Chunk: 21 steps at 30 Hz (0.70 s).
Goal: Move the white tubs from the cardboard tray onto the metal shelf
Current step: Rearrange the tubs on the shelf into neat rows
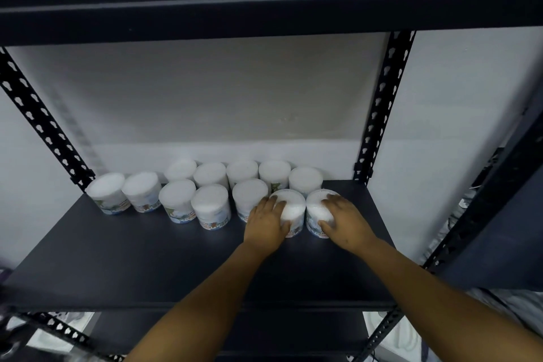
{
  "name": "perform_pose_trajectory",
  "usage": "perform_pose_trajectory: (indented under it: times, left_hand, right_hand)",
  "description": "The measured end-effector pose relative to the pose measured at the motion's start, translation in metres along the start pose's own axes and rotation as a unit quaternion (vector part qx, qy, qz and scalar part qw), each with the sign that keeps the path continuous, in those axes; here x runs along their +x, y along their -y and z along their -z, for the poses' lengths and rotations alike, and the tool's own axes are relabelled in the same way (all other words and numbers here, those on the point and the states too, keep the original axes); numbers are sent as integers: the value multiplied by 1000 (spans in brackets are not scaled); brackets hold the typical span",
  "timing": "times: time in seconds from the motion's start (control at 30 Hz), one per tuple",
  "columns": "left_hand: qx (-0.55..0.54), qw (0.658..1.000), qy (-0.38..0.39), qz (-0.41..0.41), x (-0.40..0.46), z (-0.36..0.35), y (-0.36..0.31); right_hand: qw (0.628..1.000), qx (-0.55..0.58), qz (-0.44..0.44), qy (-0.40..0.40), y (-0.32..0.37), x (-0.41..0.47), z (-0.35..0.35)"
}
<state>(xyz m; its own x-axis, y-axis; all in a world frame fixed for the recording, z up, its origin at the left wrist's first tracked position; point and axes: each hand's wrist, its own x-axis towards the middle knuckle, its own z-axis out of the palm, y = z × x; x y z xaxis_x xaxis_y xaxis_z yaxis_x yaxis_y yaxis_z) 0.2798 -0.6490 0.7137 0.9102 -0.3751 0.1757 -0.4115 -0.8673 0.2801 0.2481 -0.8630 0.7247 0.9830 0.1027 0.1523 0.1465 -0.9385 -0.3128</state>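
Matt dark metal shelf (147, 258); white plastic tubs (210, 206)

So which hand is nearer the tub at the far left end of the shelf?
Left. The left hand grips a tub right of the far-left tub; the right hand is farther right.

White tubs upright on the shelf (117, 258)

Twelve lidded tubs (210, 206) with printed labels stand in two close rows toward the shelf's back; the two at the front row's right end touch each other.
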Motion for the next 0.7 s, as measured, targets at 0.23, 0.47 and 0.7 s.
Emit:
perform_pose_trajectory:
  times: [0.23, 0.47, 0.7]
  left_hand:
    - [-15, 1000, 9, 0, 3, 1, 2]
    - [-33, 999, 13, -2, 3, 1, 5]
    - [-45, 999, 12, -5, 1, 4, 4]
  right_hand:
    - [1000, 13, -4, -3, -1, 2, -3]
    - [1000, 30, -6, 2, -1, 3, -2]
    - [1000, 30, -1, -3, -1, 2, 0]
